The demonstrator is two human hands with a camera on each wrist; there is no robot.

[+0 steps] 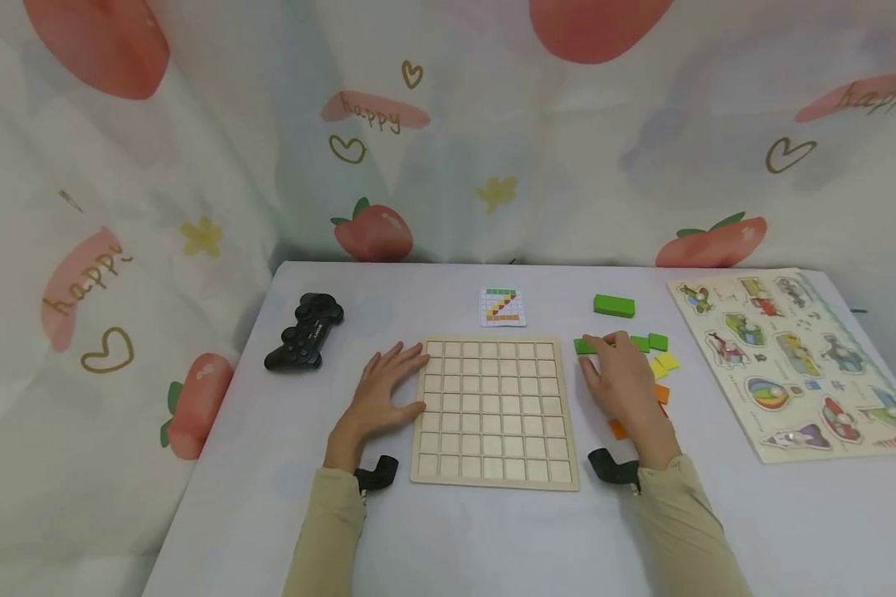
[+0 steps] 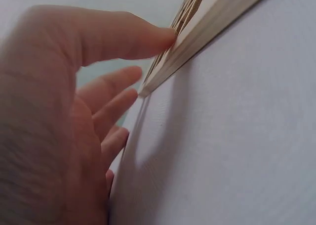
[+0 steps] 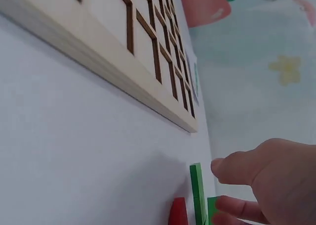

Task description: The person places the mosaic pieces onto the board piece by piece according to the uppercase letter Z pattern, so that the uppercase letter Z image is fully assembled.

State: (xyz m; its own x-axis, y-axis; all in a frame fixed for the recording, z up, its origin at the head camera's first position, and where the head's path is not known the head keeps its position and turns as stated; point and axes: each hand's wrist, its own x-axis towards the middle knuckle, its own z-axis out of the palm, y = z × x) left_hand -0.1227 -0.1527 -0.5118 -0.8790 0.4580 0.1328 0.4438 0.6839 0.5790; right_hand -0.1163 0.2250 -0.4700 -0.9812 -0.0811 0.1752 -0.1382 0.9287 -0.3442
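Observation:
A square wooden grid board point(image 1: 496, 341) lies in the middle of the table. My left hand point(image 1: 377, 398) rests at its left edge with fingers spread, and in the left wrist view the thumb point(image 2: 148, 41) touches the board's side. To the right of the board my right hand point(image 1: 627, 390) hovers over small coloured tiles, its fingertips beside a green tile point(image 1: 584, 347). In the right wrist view its thumb and fingers stand apart near a green tile point(image 3: 197, 193) and a red piece point(image 3: 178, 212). Part of the tile group is hidden under this hand.
A small pattern card point(image 1: 503, 308) lies behind the board, with a green block point(image 1: 614, 306) to its right. Yellow tiles point(image 1: 668, 361) and orange tiles point(image 1: 618, 429) lie around the right hand. A black game controller point(image 1: 306, 332) is far left; a picture puzzle board point(image 1: 739, 385) is far right.

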